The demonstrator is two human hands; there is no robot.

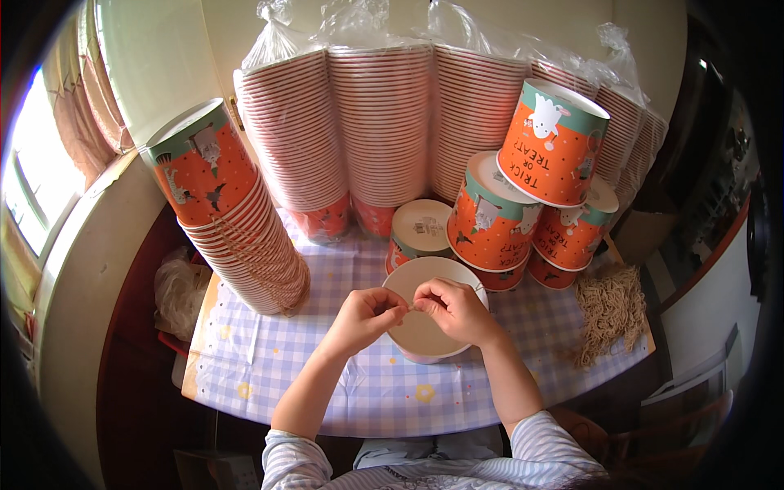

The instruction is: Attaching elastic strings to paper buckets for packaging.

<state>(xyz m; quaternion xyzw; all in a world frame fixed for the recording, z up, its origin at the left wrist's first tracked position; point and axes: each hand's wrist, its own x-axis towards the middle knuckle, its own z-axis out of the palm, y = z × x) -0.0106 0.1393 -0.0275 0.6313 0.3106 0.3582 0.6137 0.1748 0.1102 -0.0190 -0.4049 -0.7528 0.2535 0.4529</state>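
Over the mouth of an open paper bucket [426, 341], white inside, my two hands meet with their fingertips almost touching. My left hand [371, 317] is closed in a pinch, and my right hand [452, 310] pinches from the other side. Between them a short bit of thin tan cord shows; most of it is hidden by the fingers. The bucket stands upright on a checked tablecloth [327, 384]. Just behind it sits an upturned orange bucket [422, 226] with its pale base up.
At left leans a tall nested stack of orange buckets [237, 237], with tan cords hanging over it. Bagged bucket stacks [380, 122] line the back. Upturned buckets [551, 147] are piled at right, beside a heap of tan cords [611, 314]. A plastic bag [181, 294] lies beyond the table's left edge.
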